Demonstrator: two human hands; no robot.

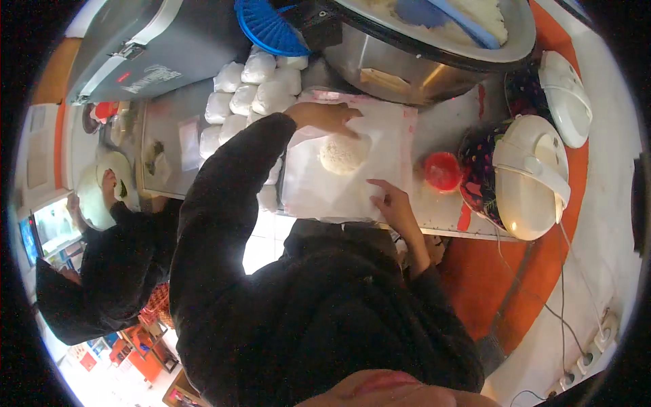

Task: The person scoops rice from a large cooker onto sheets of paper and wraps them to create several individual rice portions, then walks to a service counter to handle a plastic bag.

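Observation:
A round mound of cooked white rice [344, 154] sits on a stack of white wrapping sheets [325, 198] on the table before me. My left hand [325, 119] reaches over the far left part of the sheets, its fingers just beyond the rice and pointing right. I see nothing held in it; whether it touches the top sheet I cannot tell. Over the near right part of the sheets is my right hand [394, 203], fingers apart and holding nothing. A red cup [442, 172] stands to the right of the stack.
White wrapped parcels [244, 99] are piled left of the sheets. Behind stands a large metal rice pot [407, 76] with a blue paddle [465, 23]. Two rice cookers [531, 178] [567, 99] stand right, a grey box [168, 56] left. Another person's hand [109, 185] holds a pale sheet.

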